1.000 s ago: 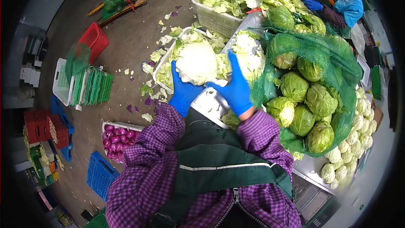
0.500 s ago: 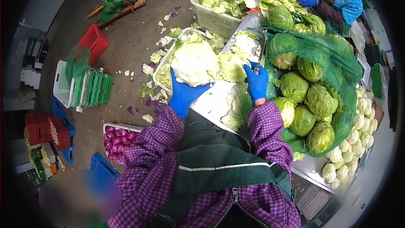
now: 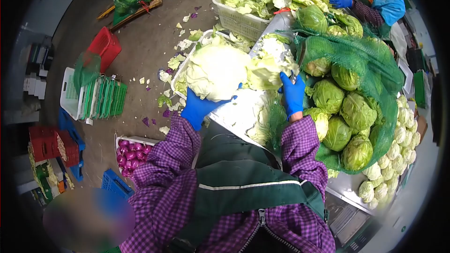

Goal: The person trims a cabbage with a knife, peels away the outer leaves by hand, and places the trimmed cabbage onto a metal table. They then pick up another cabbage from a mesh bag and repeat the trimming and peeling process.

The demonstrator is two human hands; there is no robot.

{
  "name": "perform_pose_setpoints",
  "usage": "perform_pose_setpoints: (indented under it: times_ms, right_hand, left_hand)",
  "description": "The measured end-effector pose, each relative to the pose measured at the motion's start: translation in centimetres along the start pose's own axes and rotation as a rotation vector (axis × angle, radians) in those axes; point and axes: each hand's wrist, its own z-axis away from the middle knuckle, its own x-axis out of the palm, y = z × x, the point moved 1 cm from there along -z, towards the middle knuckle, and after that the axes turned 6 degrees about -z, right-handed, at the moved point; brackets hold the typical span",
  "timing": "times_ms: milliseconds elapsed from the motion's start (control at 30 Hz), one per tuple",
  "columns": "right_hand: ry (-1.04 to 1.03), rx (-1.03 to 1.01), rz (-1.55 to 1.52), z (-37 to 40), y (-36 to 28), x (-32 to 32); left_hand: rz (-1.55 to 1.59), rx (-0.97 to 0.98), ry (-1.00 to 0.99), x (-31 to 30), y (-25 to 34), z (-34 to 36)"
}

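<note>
A pale, partly stripped cabbage (image 3: pixel 218 72) rests in my left hand (image 3: pixel 201 107), the blue-gloved fingers spread under its near side. My right hand (image 3: pixel 293 94), also gloved in blue, is closed round a knife (image 3: pixel 294 77), whose curved blade points away from me along the green net's edge. Between the cabbage and my right hand lies a loose leaf (image 3: pixel 269 71), its right end close to my fingers. Under both hands is a metal work surface (image 3: pixel 234 115) strewn with pale leaf scraps.
On the right, a green mesh sack (image 3: pixel 370 61) holds several whole cabbages (image 3: pixel 357 108); trimmed cabbages (image 3: pixel 391 164) lie beyond. Leaf-filled white crates (image 3: pixel 239 22) stand ahead. A co-worker's gloved hands (image 3: pixel 341 1) are at the top right. Red onions (image 3: pixel 133 154) fill a crate at left.
The cabbage has turned in my left hand and shifted slightly nearer the middle. My right hand has moved a little to the right with the knife, away from the loose leaf.
</note>
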Motion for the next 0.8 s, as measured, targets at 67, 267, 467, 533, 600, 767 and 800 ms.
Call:
perform_pose_setpoints:
  times_ms: [67, 267, 467, 533, 600, 767, 800]
  right_hand:
    - [-0.027, 0.017, 0.093, 0.9, -0.5, 0.3]
    - [-0.581, -0.337, 0.24, 4.8, -3.9, 2.8]
    - [-0.639, -0.635, 0.318, 3.5, -4.4, 4.1]
    - [-0.613, -0.518, 0.304, 3.1, -4.9, 4.0]
    - [-0.515, -0.436, 0.092, 2.2, -4.0, 4.1]
    - [-0.266, -0.144, 0.199, 0.2, -2.9, 2.1]
    - [-0.402, -0.268, 0.195, 1.1, -2.9, 2.1]
  left_hand:
    - [-0.271, 0.164, 0.026, -0.6, 1.4, 0.0]
    - [-0.265, 0.193, 0.309, -2.8, -0.6, -0.3]
    - [-0.292, 0.035, 0.338, -2.3, -0.4, -0.5]
    - [-0.205, -0.004, 0.317, -2.7, 0.0, -0.6]
    - [-0.114, -0.045, 0.295, -3.2, 0.0, -0.5]
    - [-0.205, -0.08, 0.322, -3.1, 0.0, -0.1]
    - [-0.202, -0.074, 0.322, -2.9, 0.1, -0.2]
